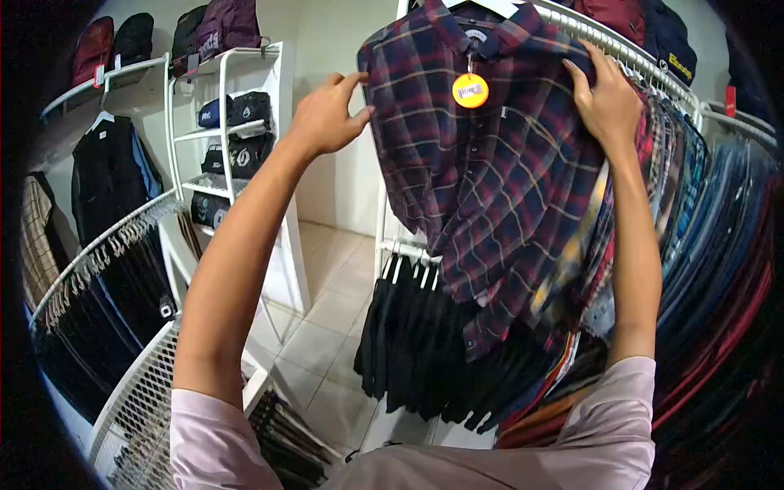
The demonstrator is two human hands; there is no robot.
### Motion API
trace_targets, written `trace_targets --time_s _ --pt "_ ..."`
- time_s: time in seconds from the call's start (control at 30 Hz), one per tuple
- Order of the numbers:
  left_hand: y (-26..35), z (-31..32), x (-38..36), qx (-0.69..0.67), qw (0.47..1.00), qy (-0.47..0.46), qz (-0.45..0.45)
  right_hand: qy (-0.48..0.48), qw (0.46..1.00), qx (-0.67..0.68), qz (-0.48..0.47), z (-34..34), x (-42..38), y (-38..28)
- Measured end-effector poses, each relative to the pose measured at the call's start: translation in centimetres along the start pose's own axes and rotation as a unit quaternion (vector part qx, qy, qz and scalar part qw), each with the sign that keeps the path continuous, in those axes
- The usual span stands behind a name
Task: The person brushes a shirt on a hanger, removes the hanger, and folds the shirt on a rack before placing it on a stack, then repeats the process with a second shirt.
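A dark plaid button-up shirt (523, 175) in navy and maroon hangs in front of me on a white hanger (500, 6). A round orange price tag (470, 91) dangles below its collar. My left hand (331, 114) is at the shirt's left shoulder edge, thumb and index fingertips on the fabric with a gap between them. My right hand (608, 98) grips the opposite shoulder, its thumb on the front and the other fingers near the top edge. The shirt's lower part falls in folds and slants to one side.
Tightly packed shirts (661, 171) and jeans (719, 220) hang along the right. Black trousers (408, 343) hang below the plaid shirt. To the left stand a white shelf (278, 163) with pouches, a curved clothes rail (106, 241) and a mesh rack (139, 400). Backpacks (229, 26) sit high up.
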State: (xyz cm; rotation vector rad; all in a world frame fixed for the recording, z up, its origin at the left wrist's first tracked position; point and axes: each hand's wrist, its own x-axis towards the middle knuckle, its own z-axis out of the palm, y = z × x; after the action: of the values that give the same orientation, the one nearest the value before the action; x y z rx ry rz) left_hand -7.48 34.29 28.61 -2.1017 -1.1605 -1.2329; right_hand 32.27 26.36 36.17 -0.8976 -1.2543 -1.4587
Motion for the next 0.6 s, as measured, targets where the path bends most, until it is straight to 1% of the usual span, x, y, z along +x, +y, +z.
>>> trace_targets --time_s 0.1,0.13,0.23,0.27,0.37,0.4,0.43,0.5,0.53,0.57,0.6 --pt "-0.8 -0.4 -2.5 0.047 0.976 0.199 0.070 -0.016 0.999 0.035 -0.003 -5.0 -2.7 -0.4" --pt "-0.5 -0.8 -3.6 0.059 0.970 0.228 0.054 -0.038 0.998 0.046 0.013 -6.5 -3.8 -0.7" --pt "2.0 -3.7 -7.9 -0.042 0.993 0.110 -0.012 -0.095 0.992 0.073 0.047 -10.5 -6.8 -1.7" --pt "3.0 -4.7 -9.3 -0.121 0.989 0.079 -0.029 -0.108 0.990 0.079 0.052 -11.5 -7.8 -2.1" --pt "4.1 -7.2 -13.6 -0.151 0.983 0.001 -0.103 -0.134 0.985 0.092 0.059 -13.6 -9.9 -3.6" --pt "4.2 -7.2 -15.2 -0.146 0.985 0.053 -0.071 -0.149 0.981 0.102 0.071 -14.2 -10.7 -4.3" --pt "4.2 -7.7 -16.9 -0.163 0.981 0.028 -0.101 -0.163 0.977 0.112 0.084 -14.8 -11.5 -5.0" --pt "4.8 -9.1 -20.2 -0.161 0.978 0.013 -0.130 -0.162 0.974 0.134 0.081 -15.4 -12.9 -6.3" --pt "6.3 -10.9 -21.8 -0.160 0.976 -0.003 -0.149 -0.161 0.972 0.148 0.082 -15.7 -13.5 -7.1" --pt "6.9 -11.9 -23.4 -0.154 0.976 -0.011 -0.155 -0.159 0.970 0.163 0.081 -15.9 -14.1 -7.9" --pt "7.5 -12.9 -25.1 -0.176 0.971 -0.010 -0.162 -0.160 0.970 0.170 0.067 -16.0 -14.7 -8.6"
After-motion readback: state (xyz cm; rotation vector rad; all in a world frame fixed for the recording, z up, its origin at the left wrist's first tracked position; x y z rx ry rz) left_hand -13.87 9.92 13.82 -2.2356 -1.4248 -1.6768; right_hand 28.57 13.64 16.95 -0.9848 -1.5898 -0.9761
